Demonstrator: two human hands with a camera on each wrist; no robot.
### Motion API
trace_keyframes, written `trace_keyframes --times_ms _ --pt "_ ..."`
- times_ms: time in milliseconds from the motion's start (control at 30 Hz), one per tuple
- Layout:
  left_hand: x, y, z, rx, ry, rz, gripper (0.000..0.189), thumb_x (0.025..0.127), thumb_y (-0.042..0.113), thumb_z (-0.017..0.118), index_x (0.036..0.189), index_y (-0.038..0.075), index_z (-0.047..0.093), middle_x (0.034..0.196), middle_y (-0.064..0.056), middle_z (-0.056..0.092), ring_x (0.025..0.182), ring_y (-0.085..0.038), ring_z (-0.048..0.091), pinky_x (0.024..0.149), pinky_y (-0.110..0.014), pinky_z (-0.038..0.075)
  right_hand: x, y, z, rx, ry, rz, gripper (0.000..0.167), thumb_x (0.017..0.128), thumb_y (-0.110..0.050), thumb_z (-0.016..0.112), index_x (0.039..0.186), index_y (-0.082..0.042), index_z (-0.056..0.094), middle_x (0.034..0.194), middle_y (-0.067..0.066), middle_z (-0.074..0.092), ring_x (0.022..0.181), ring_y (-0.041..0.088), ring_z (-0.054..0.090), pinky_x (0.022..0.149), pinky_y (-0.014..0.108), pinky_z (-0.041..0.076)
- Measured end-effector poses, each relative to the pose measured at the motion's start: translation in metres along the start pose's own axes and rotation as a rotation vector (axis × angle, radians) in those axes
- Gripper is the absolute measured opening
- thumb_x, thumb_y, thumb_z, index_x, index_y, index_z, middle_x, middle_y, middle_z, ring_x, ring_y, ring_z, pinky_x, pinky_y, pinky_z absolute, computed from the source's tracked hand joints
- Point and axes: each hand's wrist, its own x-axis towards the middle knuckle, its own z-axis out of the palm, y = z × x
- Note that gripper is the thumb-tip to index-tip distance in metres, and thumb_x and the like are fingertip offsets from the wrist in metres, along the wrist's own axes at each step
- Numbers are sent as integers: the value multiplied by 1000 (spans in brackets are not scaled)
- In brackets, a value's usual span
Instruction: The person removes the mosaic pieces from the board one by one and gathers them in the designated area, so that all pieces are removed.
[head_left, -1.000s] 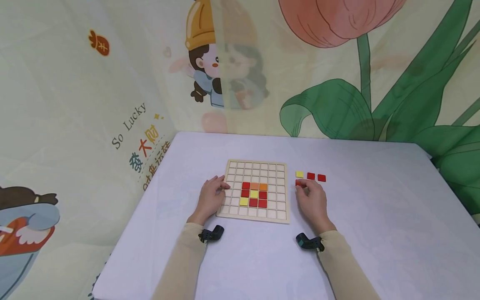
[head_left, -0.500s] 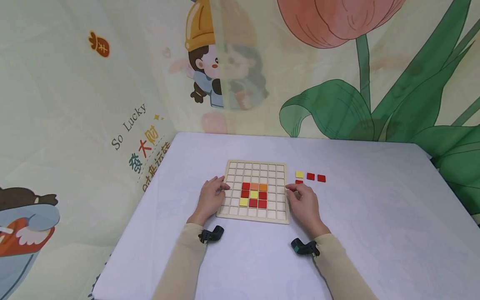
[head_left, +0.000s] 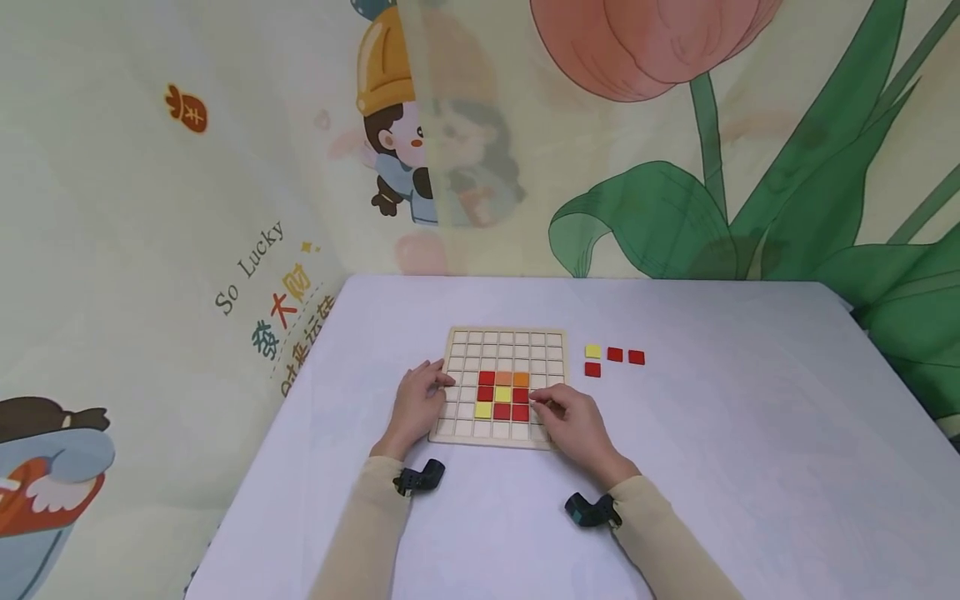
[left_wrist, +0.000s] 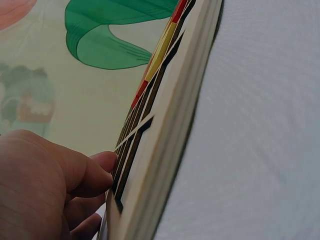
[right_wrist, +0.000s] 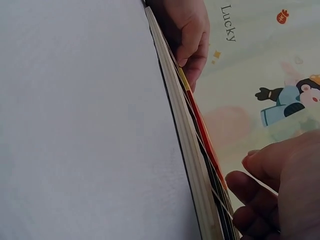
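Observation:
A square wooden grid board [head_left: 510, 340] lies on the white table with a block of red, orange and yellow square tiles [head_left: 503, 394] set in its cells. My left hand [head_left: 415, 406] rests at the board's left edge, relaxed fingertips touching the rim. In the left wrist view those fingers [left_wrist: 102, 172] lie at the grid's edge. My right hand [head_left: 576, 423] is over the board's right part, bent fingertips right beside the right-hand red tiles. In the right wrist view the right fingers [right_wrist: 245, 187] are bent close to the board; I cannot tell whether they pinch a tile.
Right of the board lie a loose yellow tile [head_left: 592, 351] and a red tile [head_left: 592, 369] below it. Two more, a red tile [head_left: 615, 354] and another red tile [head_left: 637, 357], sit beside them. A printed cloth backdrop [head_left: 480, 242] hangs behind the table.
My right hand has moved left from the loose tiles onto the board's right part, uncovering a red tile beside the board. My left hand stays at the left edge. The head view has shifted slightly.

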Motion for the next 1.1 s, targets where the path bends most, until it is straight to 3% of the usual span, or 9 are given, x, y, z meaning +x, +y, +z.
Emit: trace_keyframes --times_ms 300,600,1100 --pt "1 2 -1 10 8 11 21 89 1 53 99 10 70 145 -11 51 143 -30 33 122 -44 13 -1 -3 6 -65 -26 -40 19 87 -17 72 106 -15 75 101 -8 69 98 12 60 84 34 52" --pt "2 2 -1 24 5 5 21 89 1 54 98 11 70 145 -10 51 143 -29 33 122 -42 12 0 -7 12 -187 -11 -20 24 83 -25 77 106 -17 75 100 -6 67 94 15 57 86 36 43" --pt "-1 2 -1 10 13 2 20 89 0 54 96 11 70 145 -11 51 142 -30 33 122 -44 13 -1 -10 14 -232 -14 -3 29 79 -24 81 106 -16 75 100 -4 66 95 16 56 83 36 40"
